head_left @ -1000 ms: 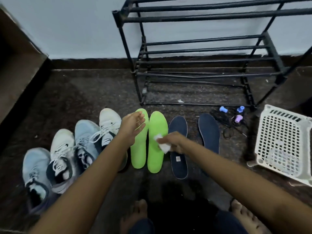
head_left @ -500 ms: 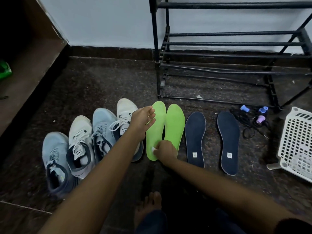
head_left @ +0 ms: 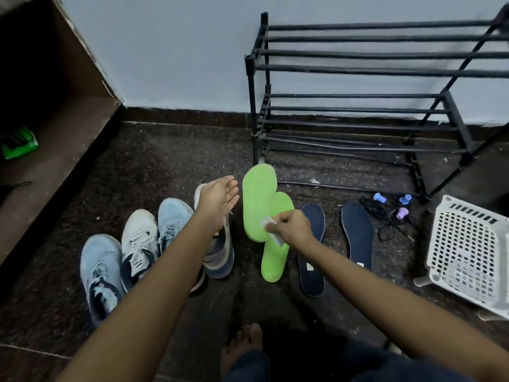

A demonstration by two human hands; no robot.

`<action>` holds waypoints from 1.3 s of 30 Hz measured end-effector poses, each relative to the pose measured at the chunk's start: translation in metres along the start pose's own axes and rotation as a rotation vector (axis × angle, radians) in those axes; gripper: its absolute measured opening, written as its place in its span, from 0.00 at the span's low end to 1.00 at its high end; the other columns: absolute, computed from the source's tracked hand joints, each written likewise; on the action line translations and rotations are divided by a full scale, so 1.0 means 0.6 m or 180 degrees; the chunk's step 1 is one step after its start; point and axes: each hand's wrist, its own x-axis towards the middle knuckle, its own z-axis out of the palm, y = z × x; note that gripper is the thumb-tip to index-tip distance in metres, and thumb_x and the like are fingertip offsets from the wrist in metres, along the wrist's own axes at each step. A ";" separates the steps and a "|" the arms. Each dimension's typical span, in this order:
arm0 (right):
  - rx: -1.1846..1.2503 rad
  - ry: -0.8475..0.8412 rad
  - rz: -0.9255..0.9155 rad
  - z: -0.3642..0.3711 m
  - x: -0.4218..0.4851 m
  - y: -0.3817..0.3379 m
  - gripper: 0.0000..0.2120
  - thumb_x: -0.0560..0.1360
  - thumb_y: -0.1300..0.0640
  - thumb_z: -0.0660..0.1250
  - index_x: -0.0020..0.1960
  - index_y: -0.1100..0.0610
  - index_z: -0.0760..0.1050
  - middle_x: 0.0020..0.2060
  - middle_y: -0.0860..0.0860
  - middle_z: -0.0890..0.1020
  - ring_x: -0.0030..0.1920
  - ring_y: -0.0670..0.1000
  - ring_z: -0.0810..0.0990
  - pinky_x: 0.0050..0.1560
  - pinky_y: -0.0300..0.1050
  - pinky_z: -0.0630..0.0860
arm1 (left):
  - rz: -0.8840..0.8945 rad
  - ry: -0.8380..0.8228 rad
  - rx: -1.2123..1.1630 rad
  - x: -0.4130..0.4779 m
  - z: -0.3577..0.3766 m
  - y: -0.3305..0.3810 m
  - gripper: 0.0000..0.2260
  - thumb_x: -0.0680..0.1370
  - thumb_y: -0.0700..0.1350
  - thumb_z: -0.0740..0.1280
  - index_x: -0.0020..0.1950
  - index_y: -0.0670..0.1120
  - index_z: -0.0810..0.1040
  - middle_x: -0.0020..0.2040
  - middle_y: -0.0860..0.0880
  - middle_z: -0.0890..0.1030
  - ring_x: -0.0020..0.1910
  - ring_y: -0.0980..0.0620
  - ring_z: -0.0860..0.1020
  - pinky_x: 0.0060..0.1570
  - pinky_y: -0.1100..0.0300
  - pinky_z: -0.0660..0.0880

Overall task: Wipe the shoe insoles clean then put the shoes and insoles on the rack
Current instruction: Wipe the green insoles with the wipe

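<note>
A bright green insole point(head_left: 257, 199) is lifted off the floor, toe pointing away, pinched at its edge by my right hand point(head_left: 290, 227) together with a small white wipe point(head_left: 268, 223). The second green insole point(head_left: 272, 260) lies flat beneath it. My left hand point(head_left: 219, 199) hovers just left of the raised insole, palm up, fingers apart, holding nothing. Two navy insoles point(head_left: 312, 268) point(head_left: 356, 232) lie to the right. To the left stand several shoes, light blue point(head_left: 99, 274) and white point(head_left: 137, 241). The black metal rack point(head_left: 358, 70) stands against the wall behind.
A white plastic basket point(head_left: 468, 249) sits at the right edge. Black cords and small blue and purple spools point(head_left: 385, 219) lie by the rack's foot. A brown wooden shelf point(head_left: 68, 128) with a green packet point(head_left: 18, 143) runs along the left. My bare foot point(head_left: 242, 343) is at the bottom.
My right hand has picked the left green insole up off the floor, with the wipe still in it. My left hand has opened, palm up, beside it.
</note>
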 end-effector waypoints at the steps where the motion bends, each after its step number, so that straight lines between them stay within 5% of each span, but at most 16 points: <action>1: 0.0045 0.0050 -0.0072 -0.016 -0.010 -0.022 0.09 0.69 0.60 0.74 0.32 0.59 0.79 0.28 0.46 0.77 0.31 0.42 0.73 0.30 0.34 0.67 | 0.0026 -0.0052 -0.0016 -0.013 0.007 0.011 0.06 0.82 0.42 0.61 0.54 0.43 0.77 0.44 0.50 0.79 0.49 0.53 0.78 0.57 0.58 0.75; 6: 0.0254 0.0402 -0.0581 -0.103 -0.084 -0.154 0.05 0.70 0.59 0.74 0.45 0.59 0.83 0.37 0.48 0.81 0.35 0.44 0.77 0.30 0.33 0.70 | 0.0146 -0.0324 -0.0117 -0.088 0.042 0.072 0.06 0.82 0.43 0.61 0.55 0.44 0.76 0.44 0.51 0.81 0.44 0.55 0.79 0.46 0.61 0.77; 9: 0.0172 0.0585 -0.0897 -0.158 -0.136 -0.233 0.04 0.69 0.57 0.74 0.40 0.57 0.83 0.34 0.46 0.82 0.34 0.44 0.77 0.32 0.37 0.72 | 0.0185 -0.0535 -0.0207 -0.139 0.066 0.112 0.10 0.84 0.47 0.57 0.51 0.45 0.76 0.47 0.49 0.82 0.46 0.51 0.80 0.45 0.57 0.76; 13: -0.0048 0.0735 -0.1226 -0.211 -0.200 -0.318 0.03 0.69 0.59 0.73 0.37 0.55 0.81 0.30 0.44 0.78 0.28 0.39 0.72 0.24 0.26 0.63 | 0.0240 -0.1207 -0.0335 -0.218 0.101 0.167 0.14 0.83 0.48 0.56 0.53 0.44 0.79 0.46 0.44 0.84 0.47 0.46 0.81 0.46 0.55 0.77; 20: -0.0297 0.0907 -0.1478 -0.260 -0.284 -0.389 0.03 0.67 0.60 0.74 0.38 0.59 0.81 0.31 0.47 0.78 0.31 0.43 0.73 0.28 0.34 0.68 | 0.0106 -0.2009 -0.1181 -0.365 0.134 0.230 0.19 0.82 0.53 0.52 0.45 0.42 0.75 0.33 0.42 0.81 0.30 0.46 0.82 0.29 0.60 0.78; 22: -0.0346 0.0905 -0.1606 -0.264 -0.301 -0.394 0.04 0.67 0.62 0.74 0.35 0.58 0.80 0.29 0.47 0.76 0.32 0.42 0.73 0.30 0.36 0.67 | 0.0084 -0.2091 -0.1359 -0.378 0.138 0.230 0.25 0.81 0.59 0.51 0.49 0.41 0.77 0.36 0.41 0.81 0.35 0.45 0.82 0.34 0.58 0.80; 25: -0.0470 0.0950 -0.1811 -0.267 -0.329 -0.391 0.06 0.67 0.63 0.73 0.33 0.57 0.78 0.30 0.44 0.75 0.35 0.34 0.72 0.31 0.27 0.64 | 0.0135 -0.2257 -0.1537 -0.392 0.142 0.221 0.35 0.77 0.68 0.51 0.63 0.40 0.74 0.48 0.40 0.80 0.47 0.44 0.81 0.49 0.53 0.79; 27: -0.0592 0.1068 -0.1941 -0.268 -0.343 -0.384 0.03 0.67 0.63 0.73 0.36 0.58 0.80 0.34 0.45 0.76 0.41 0.38 0.73 0.34 0.25 0.63 | 0.0207 -0.2361 -0.1646 -0.398 0.144 0.213 0.37 0.75 0.71 0.53 0.66 0.41 0.72 0.49 0.40 0.81 0.48 0.44 0.81 0.53 0.51 0.78; 33: -0.0819 0.1487 -0.2286 -0.245 -0.379 -0.339 0.06 0.72 0.55 0.72 0.44 0.57 0.84 0.37 0.52 0.84 0.39 0.51 0.79 0.40 0.42 0.70 | 0.0372 -0.2433 -0.1561 -0.414 0.151 0.190 0.30 0.75 0.69 0.55 0.47 0.43 0.79 0.43 0.43 0.81 0.42 0.46 0.79 0.43 0.55 0.79; 39: -0.0724 0.2267 -0.2635 -0.244 -0.390 -0.318 0.09 0.70 0.66 0.70 0.47 0.58 0.83 0.42 0.56 0.80 0.41 0.53 0.79 0.41 0.34 0.67 | 0.0397 -0.2386 -0.1478 -0.416 0.158 0.186 0.32 0.76 0.68 0.53 0.59 0.40 0.74 0.46 0.43 0.81 0.40 0.47 0.80 0.44 0.56 0.79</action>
